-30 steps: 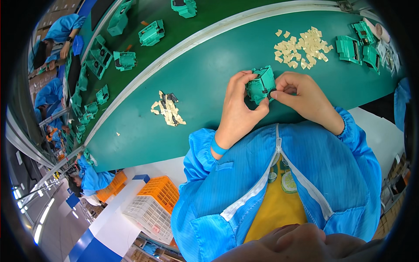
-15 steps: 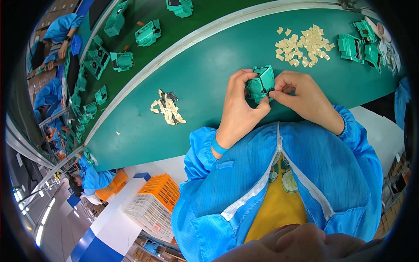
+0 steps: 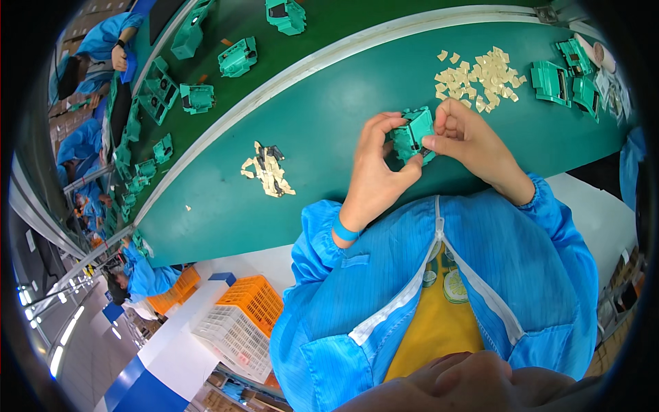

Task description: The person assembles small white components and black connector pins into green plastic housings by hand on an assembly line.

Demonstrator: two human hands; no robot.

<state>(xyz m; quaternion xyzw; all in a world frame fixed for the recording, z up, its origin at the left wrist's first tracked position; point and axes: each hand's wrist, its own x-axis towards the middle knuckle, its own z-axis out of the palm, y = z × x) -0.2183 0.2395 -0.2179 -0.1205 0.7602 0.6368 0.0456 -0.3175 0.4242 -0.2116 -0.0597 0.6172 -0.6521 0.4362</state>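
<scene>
A small teal plastic housing (image 3: 417, 128) with a dark strip across it is held just above the green worktable. My left hand (image 3: 377, 161) grips it from the left, fingers behind its far edge and thumb on its near edge. At its right side is my right hand (image 3: 473, 141), fingers curled and thumb pressed on the edge by the dark strip. Whether a small piece sits under that thumb is hidden. A spread of cream-coloured small pieces (image 3: 491, 75) lies beyond my right hand. Left of my left hand is a pile of cream and black scraps (image 3: 266, 169).
More teal housings (image 3: 550, 84) stand at the table's far right, beside rolls and clear bags (image 3: 607, 86). Past a pale rail (image 3: 302, 58), a green conveyor carries several teal housings (image 3: 238, 58). Co-workers in blue (image 3: 147, 271) are at the left. Orange and white crates (image 3: 250, 302) stand below.
My right hand's fingers have lifted and curled away from the housing, while its thumb stays on the edge. The housing has tilted slightly in my left hand. The view has shifted a little.
</scene>
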